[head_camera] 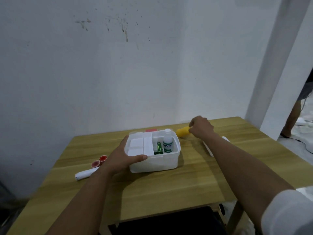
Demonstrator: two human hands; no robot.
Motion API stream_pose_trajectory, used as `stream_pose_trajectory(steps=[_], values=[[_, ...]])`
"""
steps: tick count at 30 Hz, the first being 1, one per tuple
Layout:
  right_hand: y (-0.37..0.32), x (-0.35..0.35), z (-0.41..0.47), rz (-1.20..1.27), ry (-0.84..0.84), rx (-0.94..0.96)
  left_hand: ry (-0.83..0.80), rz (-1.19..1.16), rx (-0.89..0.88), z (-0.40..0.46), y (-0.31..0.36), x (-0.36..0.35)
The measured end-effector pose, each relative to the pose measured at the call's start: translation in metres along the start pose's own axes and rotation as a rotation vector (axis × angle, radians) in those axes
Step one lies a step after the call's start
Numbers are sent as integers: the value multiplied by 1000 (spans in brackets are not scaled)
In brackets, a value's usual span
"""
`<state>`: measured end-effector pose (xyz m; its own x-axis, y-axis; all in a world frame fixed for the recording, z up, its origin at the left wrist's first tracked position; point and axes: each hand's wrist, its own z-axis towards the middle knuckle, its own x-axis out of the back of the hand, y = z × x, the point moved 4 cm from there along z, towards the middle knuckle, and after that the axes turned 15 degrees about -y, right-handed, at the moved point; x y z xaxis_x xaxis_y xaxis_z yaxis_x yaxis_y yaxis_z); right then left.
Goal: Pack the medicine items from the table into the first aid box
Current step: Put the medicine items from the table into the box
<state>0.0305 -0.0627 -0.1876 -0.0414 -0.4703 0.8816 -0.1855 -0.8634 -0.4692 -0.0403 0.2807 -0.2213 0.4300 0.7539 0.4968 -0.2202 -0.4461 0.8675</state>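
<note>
The white first aid box (157,162) stands open in the middle of the wooden table (169,187). Inside it a white bottle with a green label (167,143) stands upright beside a green packet (158,148); white dividers fill its left part. My left hand (124,157) grips the box's near left corner, thumb over the rim. My right hand (201,128) reaches past the box's far right corner and pinches the end of a yellow item (182,131) lying on the table.
Two small red cups (99,161) and a white tube (86,173) lie left of the box. A white lid or tray (209,146) lies under my right forearm. Something red (151,130) shows behind the box. A person's leg (294,114) stands at the far right.
</note>
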Motion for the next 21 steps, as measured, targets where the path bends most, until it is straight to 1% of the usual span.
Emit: stream_pose_trajectory(steps=[2, 5, 8, 10, 12, 15, 17, 19, 21], values=[[-13, 21, -7, 136, 57, 118, -3, -1, 8, 0, 0, 0], [-36, 53, -21, 261, 139, 235, -16, 9, 6, 1, 0, 0], [-63, 77, -35, 317, 153, 372, -20, -12, 6, 1, 0, -1], [-80, 85, -44, 318, 116, 438, -18, -5, 8, 1, -1, -1], [-96, 85, -52, 300, 43, 494, -20, -1, 12, 2, -2, 0], [-110, 69, -61, 269, -156, 571, -23, -13, 20, 2, -3, 0], [-113, 53, -64, 143, -239, 611, -33, -20, 22, 2, -3, 0], [-113, 35, -66, 0, -254, 636, -38, -22, 16, 3, -4, 0], [-105, 16, -64, -76, -272, 640, -29, -21, 18, 3, -4, 1]])
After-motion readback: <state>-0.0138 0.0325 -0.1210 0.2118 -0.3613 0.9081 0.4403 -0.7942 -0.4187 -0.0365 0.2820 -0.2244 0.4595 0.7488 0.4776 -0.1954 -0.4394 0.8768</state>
